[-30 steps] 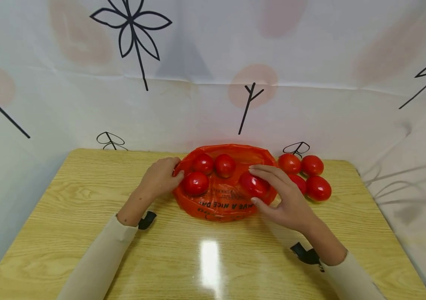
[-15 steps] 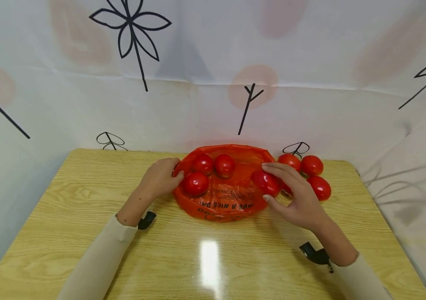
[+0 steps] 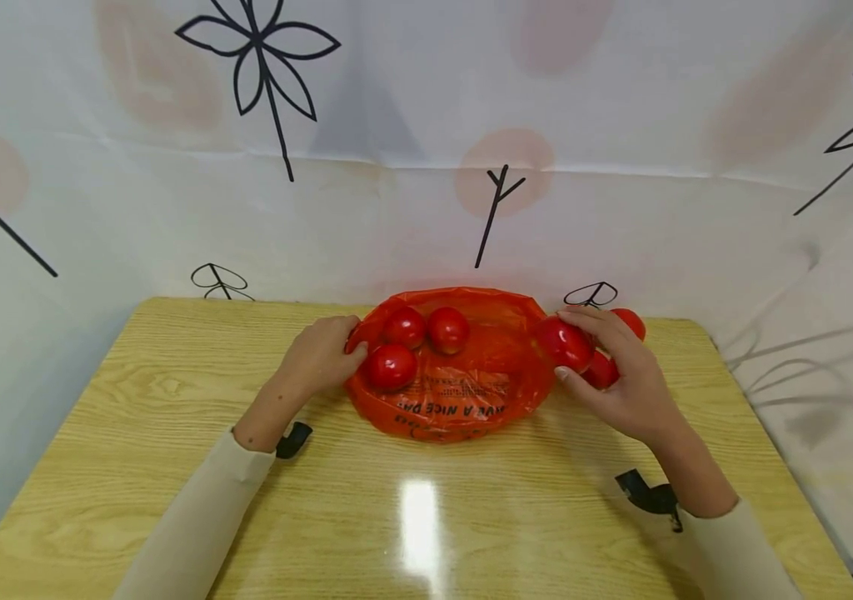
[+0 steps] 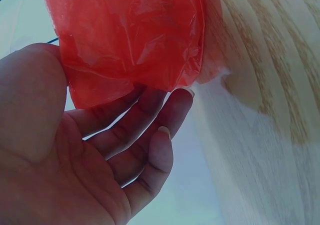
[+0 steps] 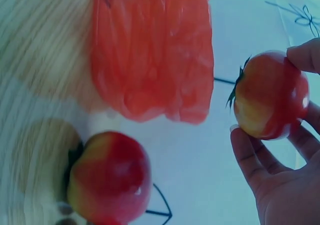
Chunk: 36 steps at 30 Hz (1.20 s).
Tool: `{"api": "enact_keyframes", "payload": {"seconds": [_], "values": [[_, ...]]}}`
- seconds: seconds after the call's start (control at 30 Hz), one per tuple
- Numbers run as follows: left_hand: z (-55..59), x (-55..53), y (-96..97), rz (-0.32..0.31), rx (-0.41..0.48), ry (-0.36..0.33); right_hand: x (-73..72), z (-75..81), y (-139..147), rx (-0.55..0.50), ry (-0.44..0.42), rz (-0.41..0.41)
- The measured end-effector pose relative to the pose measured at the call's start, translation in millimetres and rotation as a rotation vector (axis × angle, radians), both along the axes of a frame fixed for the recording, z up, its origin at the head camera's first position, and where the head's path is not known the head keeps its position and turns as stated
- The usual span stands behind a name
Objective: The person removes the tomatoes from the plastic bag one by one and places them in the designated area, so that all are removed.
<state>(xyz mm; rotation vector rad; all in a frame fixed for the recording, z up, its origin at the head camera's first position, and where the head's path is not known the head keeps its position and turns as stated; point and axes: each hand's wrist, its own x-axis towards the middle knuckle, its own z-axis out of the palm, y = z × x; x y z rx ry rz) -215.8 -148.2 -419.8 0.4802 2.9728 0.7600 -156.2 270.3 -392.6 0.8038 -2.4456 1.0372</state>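
Within the right hand [image 3: 632,387], a tomato [image 3: 565,343].

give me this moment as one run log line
left hand: holds red plastic bag at left rim; right hand: holds glossy round red tomato; inside bag: three red tomatoes; beside bag: loose red tomatoes, partly hidden

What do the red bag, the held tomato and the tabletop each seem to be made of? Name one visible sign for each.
Red bag: thin, shiny plastic film; it looks translucent and creased.
Held tomato: glossy, possibly plastic, given its bright highlights; real fruit could shine too.
Tabletop: glossy wood or wood-effect laminate; grain and reflected light show.
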Motion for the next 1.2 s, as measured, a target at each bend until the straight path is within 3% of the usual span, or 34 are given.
{"api": "enact_keyframes", "payload": {"seconds": [0.63,0.83,1.2], "values": [[1.5,0.8,-0.7,0.002,0.015,-0.010,-12.2,-0.3,36.4,-0.035,0.025,-0.089],[1.8,0.8,-0.6,0.005,0.009,-0.014,-14.9,0.7,44.8,-0.067,0.049,-0.082],[2.5,-0.2,-0.9,0.004,0.006,-0.023,-1.7,26.4,38.8,-0.105,0.050,-0.120]]}}
